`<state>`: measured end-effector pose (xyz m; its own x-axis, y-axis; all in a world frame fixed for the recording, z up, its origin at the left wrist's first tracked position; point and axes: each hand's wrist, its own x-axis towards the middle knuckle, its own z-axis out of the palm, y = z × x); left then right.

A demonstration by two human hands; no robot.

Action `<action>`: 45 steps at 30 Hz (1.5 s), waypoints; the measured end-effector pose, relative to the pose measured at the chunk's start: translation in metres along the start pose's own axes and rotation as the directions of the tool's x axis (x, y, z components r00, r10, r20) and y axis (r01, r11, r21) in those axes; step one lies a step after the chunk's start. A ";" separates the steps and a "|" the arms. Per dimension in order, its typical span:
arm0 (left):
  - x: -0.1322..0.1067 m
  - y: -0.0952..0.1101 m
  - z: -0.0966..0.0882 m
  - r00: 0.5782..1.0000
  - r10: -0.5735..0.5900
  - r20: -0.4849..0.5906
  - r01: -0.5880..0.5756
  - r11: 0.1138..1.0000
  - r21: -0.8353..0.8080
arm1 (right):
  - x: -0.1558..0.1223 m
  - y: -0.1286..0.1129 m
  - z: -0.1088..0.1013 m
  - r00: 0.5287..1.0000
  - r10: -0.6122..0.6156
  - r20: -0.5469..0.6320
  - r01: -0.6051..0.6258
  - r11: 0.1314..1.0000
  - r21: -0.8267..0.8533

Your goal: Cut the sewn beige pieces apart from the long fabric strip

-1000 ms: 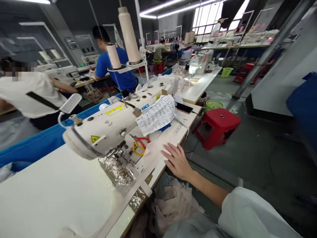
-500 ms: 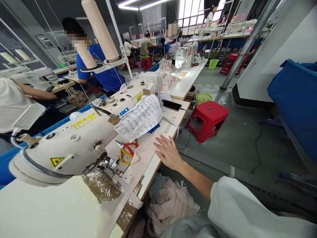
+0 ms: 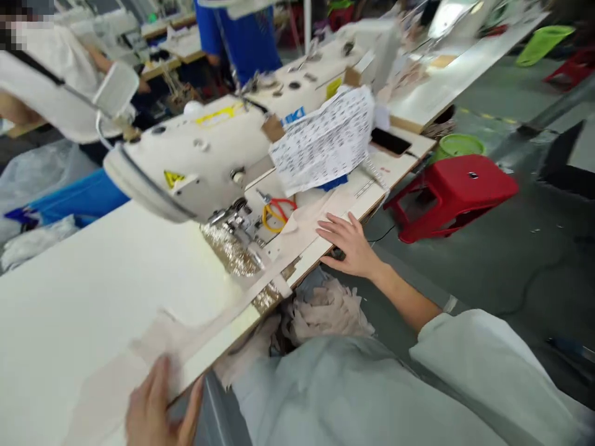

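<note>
A long strip of pale pink fabric (image 3: 158,337) runs along the front edge of the white sewing table (image 3: 134,272), past the sewing machine (image 3: 186,158). On its near end my left hand (image 3: 160,406) rests, blurred, fingers on the cloth and thumb spread over the table edge. My right hand (image 3: 351,244) lies at the far end of the strip, fingers stretched out and apart, palm down by the edge. Between the machine's needle area and that hand are red-and-yellow-handled scissors (image 3: 276,214). A handwritten paper sheet (image 3: 325,145) leans against the machine.
A phone (image 3: 390,142) with a cable lies beyond the paper. Crumpled fabric (image 3: 330,313) hangs under the table edge near my lap. A red stool (image 3: 465,192) and green basket (image 3: 460,145) stand right. Other people sit across, one in a blue shirt (image 3: 251,43).
The view has swung left and down. My left hand has come into view on the near end of the fabric. My right hand stays spread on the far part.
</note>
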<state>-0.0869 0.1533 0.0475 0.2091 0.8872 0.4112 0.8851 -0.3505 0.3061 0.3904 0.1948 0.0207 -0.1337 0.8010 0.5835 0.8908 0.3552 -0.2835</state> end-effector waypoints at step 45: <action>-0.054 0.077 0.192 0.747 -0.200 0.634 0.256 0.967 0.003 | -0.121 -0.080 0.045 0.586 0.196 0.786 -0.200 0.975 -0.095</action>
<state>0.0496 0.1355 -0.1159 0.2429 0.9231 -0.2982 0.9103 -0.1107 0.3988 0.3156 0.0910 -0.0610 -0.2449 0.9179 -0.3122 0.9365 0.1406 -0.3213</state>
